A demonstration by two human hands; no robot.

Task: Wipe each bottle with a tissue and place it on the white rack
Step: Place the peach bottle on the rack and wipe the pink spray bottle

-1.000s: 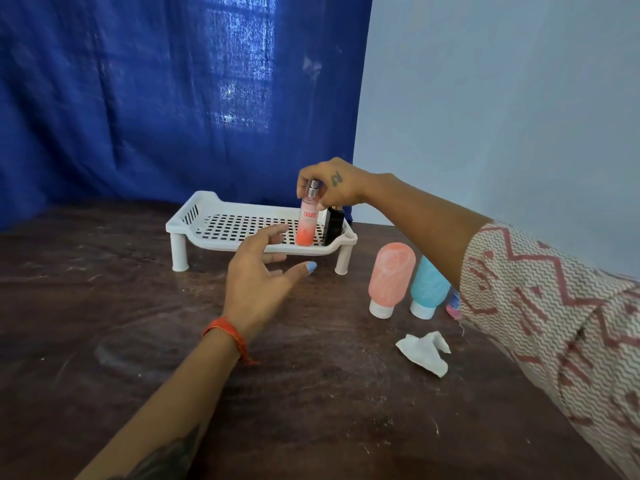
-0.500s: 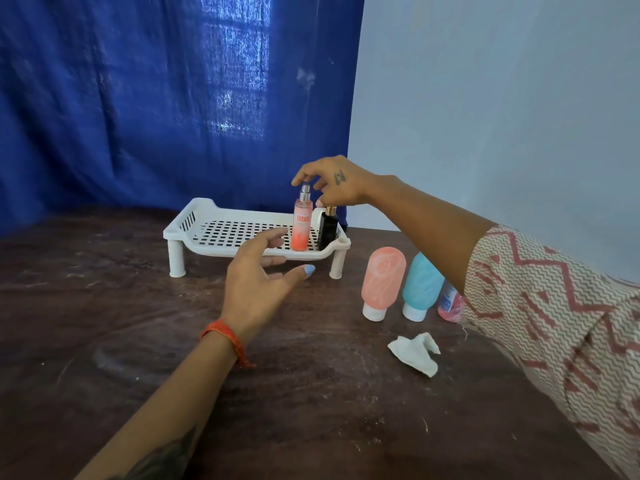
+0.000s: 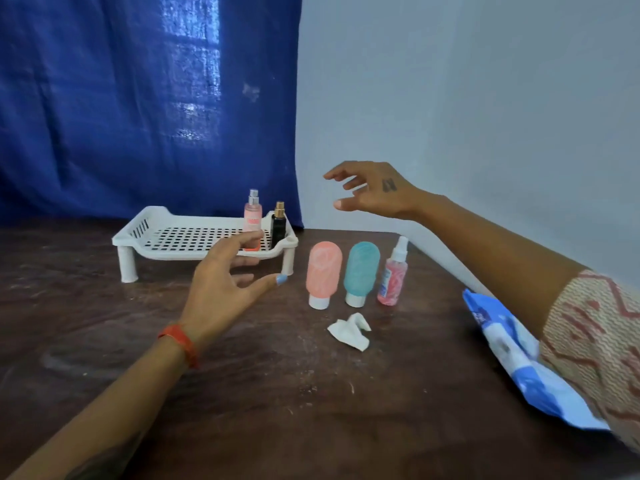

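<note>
Head view: I am holding my right hand (image 3: pixel 372 194) in the air above the bottles, fingers spread and loosely curled, gripping nothing. My left hand (image 3: pixel 225 282) is hovering near the rack (image 3: pixel 145 233), fingers spread, also holding nothing. Two bottles are standing at the rack's right end. The pink bottle (image 3: pixel 323 273) is waiting just right of the rack, cap down, long axis upright. I judge I should be picking up the tissue (image 3: pixel 349 331) first, then gripping this bottle mid-body, keeping it vertical.
</note>
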